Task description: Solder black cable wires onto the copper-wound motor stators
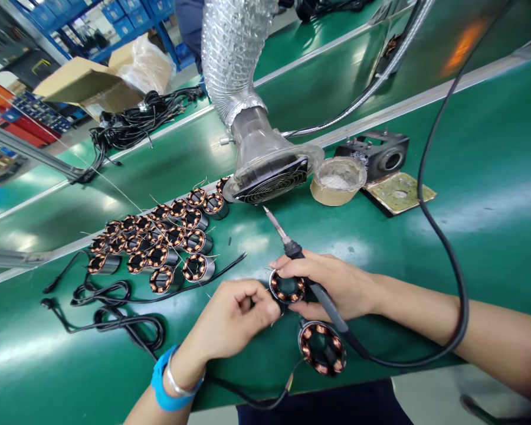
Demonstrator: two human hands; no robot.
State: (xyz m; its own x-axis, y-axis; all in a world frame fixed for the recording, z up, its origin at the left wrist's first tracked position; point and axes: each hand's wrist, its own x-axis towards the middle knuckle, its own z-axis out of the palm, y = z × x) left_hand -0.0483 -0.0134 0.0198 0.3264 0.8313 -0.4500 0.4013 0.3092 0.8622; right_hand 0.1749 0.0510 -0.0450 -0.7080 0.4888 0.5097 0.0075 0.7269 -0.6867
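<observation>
My right hand (336, 286) is closed around a black soldering iron (292, 248), whose metal tip points up and away toward the fume fan. The same hand also pinches a small copper-wound stator (287, 288). My left hand (234, 319) is curled closed, fingers pinching at the left side of that stator; what it grips is too small to see. A second, larger stator (322, 348) lies on the green mat just below my hands, with a black lead running from it.
A cluster of several wound stators (159, 242) lies to the left with black cables (110, 307). A fume extractor fan (274, 177) on a silver hose sits ahead, beside a tape roll (338, 180) and a black iron holder (380, 154). The iron's cord (446, 254) loops right.
</observation>
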